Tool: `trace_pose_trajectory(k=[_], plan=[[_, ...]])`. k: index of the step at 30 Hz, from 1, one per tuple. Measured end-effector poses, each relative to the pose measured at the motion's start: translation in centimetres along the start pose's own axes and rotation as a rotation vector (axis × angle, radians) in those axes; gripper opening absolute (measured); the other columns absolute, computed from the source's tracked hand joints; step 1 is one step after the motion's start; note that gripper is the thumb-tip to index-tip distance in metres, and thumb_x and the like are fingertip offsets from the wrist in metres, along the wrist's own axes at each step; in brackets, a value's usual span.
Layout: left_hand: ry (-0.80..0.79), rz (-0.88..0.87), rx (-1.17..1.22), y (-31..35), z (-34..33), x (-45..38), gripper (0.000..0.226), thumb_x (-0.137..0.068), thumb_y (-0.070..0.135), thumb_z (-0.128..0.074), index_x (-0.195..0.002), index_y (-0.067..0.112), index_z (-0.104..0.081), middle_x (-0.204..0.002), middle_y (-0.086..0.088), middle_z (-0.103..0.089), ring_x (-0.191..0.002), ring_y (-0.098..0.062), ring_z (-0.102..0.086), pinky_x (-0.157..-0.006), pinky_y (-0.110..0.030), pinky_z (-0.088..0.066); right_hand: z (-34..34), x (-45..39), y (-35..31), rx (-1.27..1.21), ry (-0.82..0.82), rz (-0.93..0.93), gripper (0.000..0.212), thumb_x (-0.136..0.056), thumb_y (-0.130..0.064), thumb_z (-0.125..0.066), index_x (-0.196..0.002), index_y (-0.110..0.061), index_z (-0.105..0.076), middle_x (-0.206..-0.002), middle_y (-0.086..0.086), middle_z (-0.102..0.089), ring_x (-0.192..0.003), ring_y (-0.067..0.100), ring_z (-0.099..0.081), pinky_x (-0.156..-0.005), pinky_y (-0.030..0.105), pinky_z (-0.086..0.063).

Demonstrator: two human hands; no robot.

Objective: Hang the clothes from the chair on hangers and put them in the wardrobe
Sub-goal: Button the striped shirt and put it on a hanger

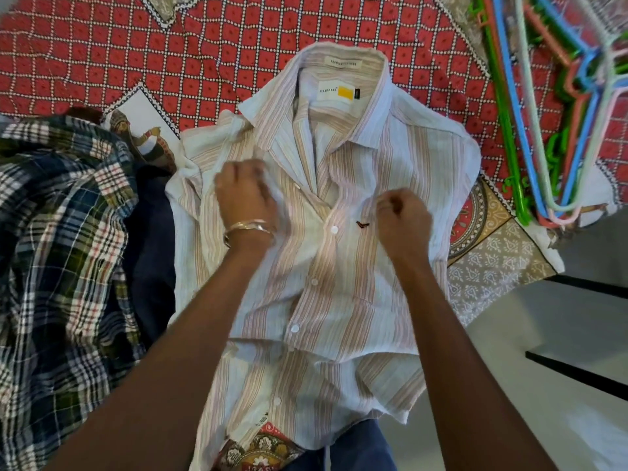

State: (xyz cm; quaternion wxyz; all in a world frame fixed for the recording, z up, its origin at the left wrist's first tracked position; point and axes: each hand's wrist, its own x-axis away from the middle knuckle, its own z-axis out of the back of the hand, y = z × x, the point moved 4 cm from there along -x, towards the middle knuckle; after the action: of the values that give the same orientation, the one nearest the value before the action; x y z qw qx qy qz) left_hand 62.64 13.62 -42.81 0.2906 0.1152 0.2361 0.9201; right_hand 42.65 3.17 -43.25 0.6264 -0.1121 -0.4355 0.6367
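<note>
Two hands, left hand [245, 195] and right hand [402, 215], pinch the shirt [339, 266] front flat; next, a hanger [543, 130] beside it must go in.

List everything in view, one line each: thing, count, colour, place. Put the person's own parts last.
striped shirt: one, pale blue and white with pink-tan stripes, laid collar-up in the middle of the bedspread, partly buttoned
plaid shirt: one, navy, green, white and red check, heaped at the left
dark blue garment: one, navy, between the plaid shirt and the striped shirt
hangers: a bundle, count unclear, green, blue, pink and pale mint, at the upper right
bedspread: one, red with white lattice and patterned border, under everything
bangles: thin, gold-coloured, count unclear, on the left wrist
left hand: gripping the shirt's front near the collar
right hand: pinching the shirt's front by the chest emblem
</note>
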Motion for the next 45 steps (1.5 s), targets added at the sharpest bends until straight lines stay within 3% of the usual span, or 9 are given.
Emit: trace_pose_trajectory(k=[5, 9, 13, 18, 23, 29, 33, 39, 45], plan=[[-0.074, -0.024, -0.272, -2.6, 0.6, -7.0, 0.061, -0.086, 0.013, -0.058, -0.142, 0.005, -0.037, -0.142, -0.018, -0.040, -0.131, -0.034, -0.037, -0.111, -0.039, -0.031, 2.2, -5.3, -0.6, 0.164, 0.215, 0.094, 0.034, -0.089, -0.012, -0.059, -0.122, -0.007, -0.055, -0.120, 0.009, -0.059, -0.115, 0.024, -0.052, -0.095, 0.022, -0.031], [-0.245, 0.011, -0.374, -1.9, -0.8, -10.2, 0.034, -0.092, 0.027, -0.055, -0.119, 0.005, -0.058, -0.115, -0.022, -0.061, -0.108, -0.040, -0.055, -0.100, -0.048, -0.040, 0.3, -8.8, -1.3, 0.566, 0.043, 0.133, 0.070, -0.090, -0.039, -0.061, -0.148, -0.018, -0.027, -0.154, 0.010, -0.028, -0.144, 0.031, -0.017, -0.115, 0.046, -0.005], [-0.074, 0.187, 0.116, -1.1, 0.7, -11.1, 0.031, -0.091, 0.025, -0.059, -0.110, 0.000, -0.063, -0.093, -0.009, -0.059, -0.085, -0.020, -0.053, -0.069, -0.019, -0.041, 1.0, -10.7, -1.4, 0.819, 0.101, 0.132, 0.034, -0.087, -0.020, -0.063, -0.120, -0.020, -0.057, -0.123, 0.007, -0.057, -0.124, 0.028, -0.041, -0.107, 0.058, -0.018], [0.232, 0.215, 0.085, -3.6, 5.1, -15.8, 0.066, -0.080, 0.060, -0.039, -0.100, 0.002, -0.062, -0.100, -0.020, -0.064, -0.094, -0.030, -0.060, -0.080, -0.035, -0.045, 3.0, -12.4, -1.1, 0.719, 0.171, -0.061, 0.025, -0.087, -0.019, -0.059, -0.111, -0.010, -0.062, -0.111, 0.010, -0.063, -0.117, 0.030, -0.052, -0.104, 0.061, -0.026], [0.091, 0.069, -0.486, -2.9, 5.1, -16.4, 0.063, -0.092, 0.047, -0.046, -0.128, -0.005, -0.041, -0.129, -0.030, -0.042, -0.120, -0.043, -0.040, -0.100, -0.049, -0.034, 3.4, -11.6, -1.8, 0.628, 0.226, -0.045, 0.035, -0.088, -0.018, -0.053, -0.123, -0.013, -0.052, -0.129, 0.013, -0.050, -0.129, 0.032, -0.036, -0.104, 0.054, -0.024], [-0.107, -0.174, -0.354, 1.7, 1.9, -11.7, 0.064, -0.086, 0.063, -0.040, -0.122, 0.012, -0.057, -0.123, -0.020, -0.049, -0.115, -0.039, -0.045, -0.088, -0.050, -0.041, 1.1, -8.2, -5.1, 0.271, 0.408, 0.219, 0.033, -0.093, -0.037, -0.051, -0.113, -0.011, -0.056, -0.113, 0.012, -0.055, -0.109, 0.034, -0.049, -0.082, 0.033, -0.027], [-0.300, 0.068, -0.534, 0.6, -0.5, -11.5, 0.068, -0.088, 0.045, -0.058, -0.141, 0.011, -0.032, -0.146, -0.021, -0.028, -0.130, -0.043, -0.033, -0.097, -0.053, -0.038, -0.9, -8.4, -5.8, 0.284, 0.112, 0.143, 0.064, -0.085, -0.054, -0.062, -0.128, -0.012, -0.041, -0.124, 0.016, -0.053, -0.113, 0.033, -0.052, -0.080, 0.035, -0.041], [-0.237, 0.219, -0.446, 1.3, 1.0, -14.8, 0.036, -0.090, 0.023, -0.060, -0.116, -0.001, -0.059, -0.121, -0.023, -0.059, -0.112, -0.040, -0.057, -0.084, -0.044, -0.049, -0.2, -10.1, -7.7, 0.349, 0.099, 0.015, 0.032, -0.094, -0.022, -0.050, -0.120, -0.005, -0.048, -0.109, 0.018, -0.062, -0.100, 0.034, -0.059, -0.067, 0.031, -0.035], [-0.262, 0.538, 0.685, 6.8, 0.9, -16.1, 0.020, -0.087, 0.012, -0.065, -0.096, -0.006, -0.061, -0.085, -0.019, -0.067, -0.053, -0.022, -0.066, -0.051, -0.033, -0.056, 1.9, -11.4, -9.6, -0.387, 0.198, -0.033, 0.024, -0.098, -0.019, -0.046, -0.112, -0.003, -0.056, -0.088, 0.017, -0.067, -0.054, 0.019, -0.064, -0.044, 0.027, -0.049]])
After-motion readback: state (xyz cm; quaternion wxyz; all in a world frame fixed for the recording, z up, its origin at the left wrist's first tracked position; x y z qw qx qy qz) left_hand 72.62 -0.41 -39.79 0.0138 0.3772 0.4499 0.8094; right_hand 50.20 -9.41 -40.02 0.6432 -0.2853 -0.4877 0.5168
